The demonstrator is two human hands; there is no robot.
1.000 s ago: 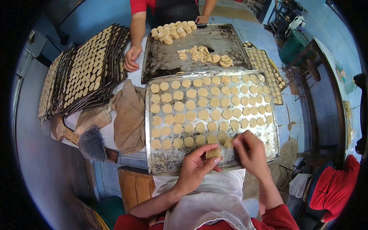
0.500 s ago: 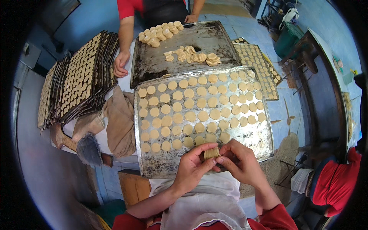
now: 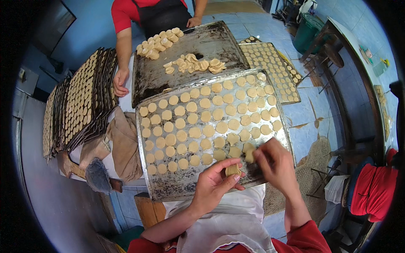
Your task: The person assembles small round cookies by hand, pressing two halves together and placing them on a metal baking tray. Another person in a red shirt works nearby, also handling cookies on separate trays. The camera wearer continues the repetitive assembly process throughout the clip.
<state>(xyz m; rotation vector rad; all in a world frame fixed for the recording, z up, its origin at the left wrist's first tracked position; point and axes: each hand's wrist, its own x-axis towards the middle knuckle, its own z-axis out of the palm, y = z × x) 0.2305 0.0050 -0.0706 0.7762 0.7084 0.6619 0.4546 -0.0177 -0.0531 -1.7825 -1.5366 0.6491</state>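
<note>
My left hand (image 3: pixel 216 182) cradles a short stack of thin dough rounds (image 3: pixel 233 170) between thumb and fingers, over the near edge of a metal baking tray (image 3: pixel 181 189). To its right, my right hand (image 3: pixel 276 165) pinches a single pale dough round (image 3: pixel 249 156) at the right end of the nearest row. The round hangs a little tilted at the fingertips; whether its edge touches the tray cannot be made out. Rows of flat dough rounds (image 3: pixel 194 132) cover most of the tray.
Beyond lies a darker tray (image 3: pixel 198 40) with stacked dough rounds (image 3: pixel 158 44) and a loose heap (image 3: pixel 194 64). A co-worker's hand (image 3: pixel 121 82) rests beside it. Filled trays (image 3: pixel 82 92) lean at left near a brown cloth (image 3: pixel 125 143). Another filled tray (image 3: pixel 270 69) sits at far right.
My right hand has left the stack and moved right and up over the tray, with one dough round in its fingers. My left hand keeps the stack. The view has shifted slightly.
</note>
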